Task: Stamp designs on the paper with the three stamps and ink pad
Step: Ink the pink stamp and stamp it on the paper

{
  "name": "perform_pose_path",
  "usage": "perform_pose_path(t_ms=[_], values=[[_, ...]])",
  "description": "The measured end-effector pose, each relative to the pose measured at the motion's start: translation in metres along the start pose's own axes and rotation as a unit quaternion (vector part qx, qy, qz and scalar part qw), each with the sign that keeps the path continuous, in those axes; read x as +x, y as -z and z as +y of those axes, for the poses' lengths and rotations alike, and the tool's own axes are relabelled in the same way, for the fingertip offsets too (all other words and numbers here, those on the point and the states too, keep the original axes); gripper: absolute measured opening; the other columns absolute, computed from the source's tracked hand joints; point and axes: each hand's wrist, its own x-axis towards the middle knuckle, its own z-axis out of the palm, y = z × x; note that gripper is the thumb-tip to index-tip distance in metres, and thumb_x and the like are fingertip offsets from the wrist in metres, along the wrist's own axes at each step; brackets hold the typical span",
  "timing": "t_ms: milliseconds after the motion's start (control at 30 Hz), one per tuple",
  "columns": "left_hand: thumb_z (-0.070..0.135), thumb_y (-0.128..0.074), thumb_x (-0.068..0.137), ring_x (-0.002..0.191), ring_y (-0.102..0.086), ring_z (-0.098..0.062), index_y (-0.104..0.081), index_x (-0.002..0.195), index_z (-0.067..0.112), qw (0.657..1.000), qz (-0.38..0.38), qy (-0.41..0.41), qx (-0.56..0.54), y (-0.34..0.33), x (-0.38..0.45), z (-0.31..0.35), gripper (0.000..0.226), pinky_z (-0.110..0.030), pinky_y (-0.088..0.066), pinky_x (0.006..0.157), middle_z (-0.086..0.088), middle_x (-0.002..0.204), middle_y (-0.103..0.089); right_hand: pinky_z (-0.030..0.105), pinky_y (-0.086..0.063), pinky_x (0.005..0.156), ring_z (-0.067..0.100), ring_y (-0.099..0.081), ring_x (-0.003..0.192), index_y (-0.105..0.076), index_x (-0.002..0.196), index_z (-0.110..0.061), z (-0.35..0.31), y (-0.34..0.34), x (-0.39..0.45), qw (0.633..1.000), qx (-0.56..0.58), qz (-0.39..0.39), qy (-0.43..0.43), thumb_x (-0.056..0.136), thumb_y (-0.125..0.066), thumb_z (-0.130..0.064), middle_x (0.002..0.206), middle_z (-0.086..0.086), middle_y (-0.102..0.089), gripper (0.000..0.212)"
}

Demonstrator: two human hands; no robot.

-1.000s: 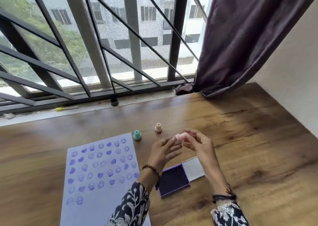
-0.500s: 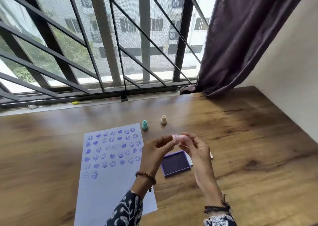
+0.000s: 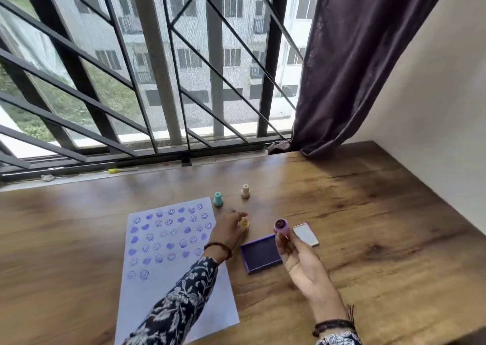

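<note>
On wooden table (image 3: 368, 213): paper (image 3: 168, 242) upper half filled with purple smileys, hearts; lower half blank, judged unfinished. Right hand (image 3: 299, 260) fingers pinch inked stamp (image 3: 281, 225) face-up above open ink pad (image 3: 263, 256). Left hand (image 3: 227, 230) fingers pinch yellow cap (image 3: 244, 223). Teal stamp (image 3: 218, 199), beige stamp (image 3: 245, 191) stand beyond.

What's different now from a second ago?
The hands have parted: the right hand keeps the pink stamp, its inked face up, while the left hand has lowered to the table with a small yellow cap. Teal stamp, beige stamp, ink pad unmoved.
</note>
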Motion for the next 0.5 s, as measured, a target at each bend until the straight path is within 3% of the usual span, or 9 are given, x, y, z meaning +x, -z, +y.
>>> perform_pose_path(t_ms=[133,200,300,367,433,500], values=[[0.016,-0.062,0.083,0.098,-0.057,-0.02,-0.052,0.122,0.011,0.999,-0.016,0.016,-0.03,-0.002,-0.005,-0.005,0.041,-0.019,-0.04,0.081,-0.015,0.114,-0.06,0.018,-0.057,0.051,0.009,-0.068,0.053,-0.062,0.082,-0.001,0.001,0.007,0.001,1.0,-0.017,0.005,0.016,0.093,-0.043,-0.004,0.062,0.007,-0.073,0.023],[0.018,-0.062,0.084,0.104,-0.057,-0.022,-0.05,0.124,0.012,0.999,-0.009,0.015,-0.043,-0.001,-0.014,-0.009,0.042,-0.024,-0.042,0.087,-0.013,0.119,-0.057,0.017,-0.057,0.051,0.008,-0.068,0.055,-0.063,0.085,-0.002,0.003,0.01,0.002,0.999,-0.038,0.008,0.026,0.093,-0.043,-0.005,0.063,0.005,-0.074,0.022],[0.031,-0.058,0.085,0.111,-0.053,-0.021,-0.053,0.122,0.017,0.999,0.021,-0.02,0.03,0.002,-0.034,-0.021,0.04,-0.027,-0.041,0.089,-0.005,0.122,-0.055,0.015,-0.057,0.054,0.006,-0.068,0.059,-0.065,0.087,-0.002,0.006,0.018,0.004,0.994,-0.096,0.016,0.043,0.091,-0.049,-0.006,0.068,0.004,-0.075,0.017],[0.04,-0.062,0.08,0.114,-0.049,-0.019,-0.05,0.125,0.02,0.998,0.009,-0.028,0.047,0.004,-0.049,-0.028,0.05,-0.027,-0.04,0.091,-0.002,0.123,-0.054,0.015,-0.057,0.058,0.007,-0.068,0.065,-0.065,0.09,-0.003,0.009,0.024,0.005,0.985,-0.161,0.017,0.061,0.086,-0.057,-0.006,0.074,0.005,-0.076,0.01],[0.049,-0.067,0.072,0.118,-0.046,-0.016,-0.045,0.13,0.021,0.998,-0.022,-0.031,0.051,0.004,-0.06,-0.032,0.068,-0.026,-0.037,0.097,0.0,0.129,-0.049,0.017,-0.056,0.062,0.012,-0.066,0.073,-0.066,0.088,-0.007,0.012,0.027,0.007,0.959,-0.266,0.025,0.091,0.081,-0.064,-0.006,0.08,0.008,-0.073,0.008],[0.054,-0.068,0.068,0.122,-0.042,-0.014,-0.04,0.134,0.022,0.994,-0.045,-0.042,0.086,0.001,-0.065,-0.034,0.079,-0.025,-0.033,0.099,0.003,0.134,-0.044,0.022,-0.055,0.066,0.017,-0.065,0.078,-0.067,0.081,-0.012,0.015,0.026,0.008,0.902,-0.408,0.049,0.133,0.078,-0.07,-0.008,0.083,0.011,-0.071,0.006]])
